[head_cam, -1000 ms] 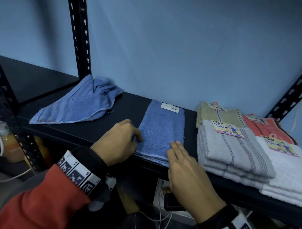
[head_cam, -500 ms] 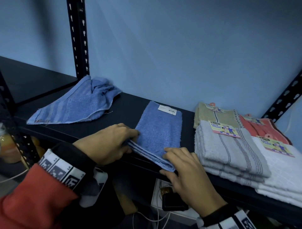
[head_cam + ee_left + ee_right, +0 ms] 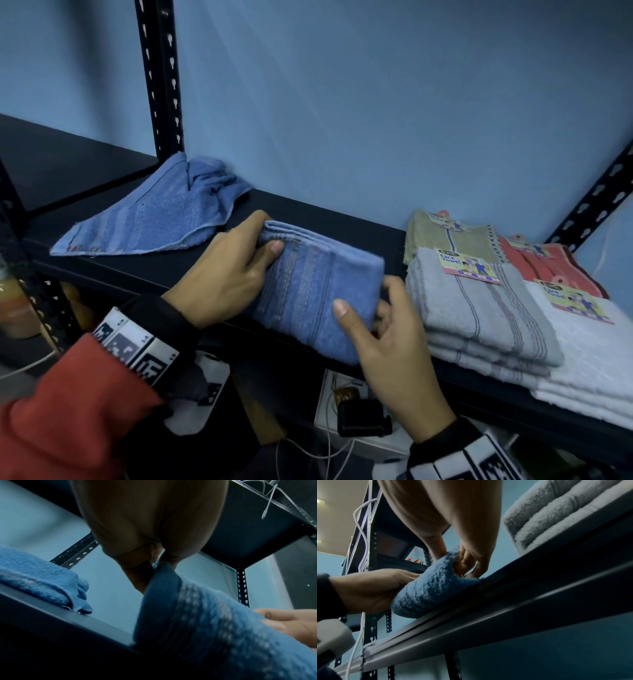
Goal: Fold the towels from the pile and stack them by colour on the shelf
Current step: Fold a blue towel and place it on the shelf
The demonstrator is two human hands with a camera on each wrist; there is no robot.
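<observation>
A folded blue towel (image 3: 318, 291) with a striped band facing up is tilted over the front edge of the black shelf (image 3: 308, 212). My left hand (image 3: 270, 240) grips its far left edge, thumb on top, where several layers show. My right hand (image 3: 363, 308) holds its right side, thumb on top and fingers beneath. In the left wrist view my left hand (image 3: 156, 555) pinches the towel (image 3: 205, 628). In the right wrist view my right hand (image 3: 455, 558) clasps the towel (image 3: 433, 585) above the shelf rail (image 3: 522, 601). A loose, unfolded blue towel (image 3: 161, 216) lies at the shelf's left.
Folded stacks fill the shelf's right: grey towels (image 3: 479, 315), white towels (image 3: 589, 359), a beige one (image 3: 452, 240) and a red one (image 3: 555, 267) behind. A black upright post (image 3: 161, 78) stands at the back left. Boxes and cables sit below the shelf.
The folded blue towel lay flat with a white label showing. Both hands took hold of its near end and lifted it over; the striped side now faces up and the label is hidden.
</observation>
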